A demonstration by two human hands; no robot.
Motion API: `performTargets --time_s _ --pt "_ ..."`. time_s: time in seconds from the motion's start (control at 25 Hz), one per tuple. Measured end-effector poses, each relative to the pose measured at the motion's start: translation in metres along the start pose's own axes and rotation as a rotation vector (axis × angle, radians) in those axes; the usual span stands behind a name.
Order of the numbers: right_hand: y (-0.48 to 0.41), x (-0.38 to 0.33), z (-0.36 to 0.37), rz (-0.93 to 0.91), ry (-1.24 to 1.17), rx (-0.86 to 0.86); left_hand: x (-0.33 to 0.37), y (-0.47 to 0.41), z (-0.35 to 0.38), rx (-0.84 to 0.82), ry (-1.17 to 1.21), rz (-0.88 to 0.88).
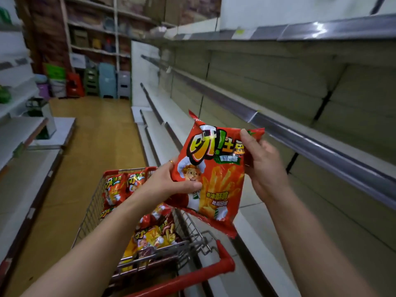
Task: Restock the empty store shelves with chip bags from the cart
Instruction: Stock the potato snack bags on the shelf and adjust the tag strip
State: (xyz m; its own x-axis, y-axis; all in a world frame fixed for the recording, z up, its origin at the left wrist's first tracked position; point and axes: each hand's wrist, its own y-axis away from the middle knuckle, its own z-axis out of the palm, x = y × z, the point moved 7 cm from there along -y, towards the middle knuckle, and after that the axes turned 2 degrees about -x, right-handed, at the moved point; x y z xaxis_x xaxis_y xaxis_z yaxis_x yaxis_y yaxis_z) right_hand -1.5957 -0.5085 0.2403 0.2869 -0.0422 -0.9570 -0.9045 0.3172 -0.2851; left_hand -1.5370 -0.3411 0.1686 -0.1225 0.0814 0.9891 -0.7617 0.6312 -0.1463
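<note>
Step in hand: carrying one bag from cart to shelf. Red chip bag [211,168] is held above the shopping cart [216,269], beside the bare shelves [321,144]. Left hand [171,183] pinches its lower left edge; right hand [263,168] grips the upper right corner. Next move, judged: swing right and stand it upright on a shelf.

Red chip bag [214,168] printed with yellow fries (green lettering); red-trimmed wire cart [205,269].

**Stock Check: One Bag Lifted, Shelves Bare**

Red chip bag [214,168], sealed, chef-and-fries print, is tilted in the air above the cart's right side. The wire cart [225,264], red-trimmed, holds further bags [115,189], red and yellow. Shelves [321,144] at right are bare.
</note>
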Motion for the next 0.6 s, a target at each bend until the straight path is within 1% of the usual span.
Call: performTargets --time_s 0.12,0.2,0.32,0.52,0.6 --pt "0.037 -0.051 -0.033 -0.157 -0.012 0.154 0.034 0.012 0.044 -0.103 0.029 0.106" --pt "0.067 -0.085 -0.061 -0.271 -0.008 0.280 0.052 0.017 0.077 -0.168 0.057 0.146" --pt "0.112 -0.130 -0.107 -0.378 0.101 0.437 0.079 0.018 0.140 -0.305 0.097 0.168" --pt "0.187 -0.196 -0.198 -0.350 0.248 0.727 0.125 0.016 0.260 -0.475 0.162 0.209" --pt "0.216 -0.212 -0.228 -0.291 0.332 0.780 0.138 0.016 0.305 -0.543 0.200 0.174"
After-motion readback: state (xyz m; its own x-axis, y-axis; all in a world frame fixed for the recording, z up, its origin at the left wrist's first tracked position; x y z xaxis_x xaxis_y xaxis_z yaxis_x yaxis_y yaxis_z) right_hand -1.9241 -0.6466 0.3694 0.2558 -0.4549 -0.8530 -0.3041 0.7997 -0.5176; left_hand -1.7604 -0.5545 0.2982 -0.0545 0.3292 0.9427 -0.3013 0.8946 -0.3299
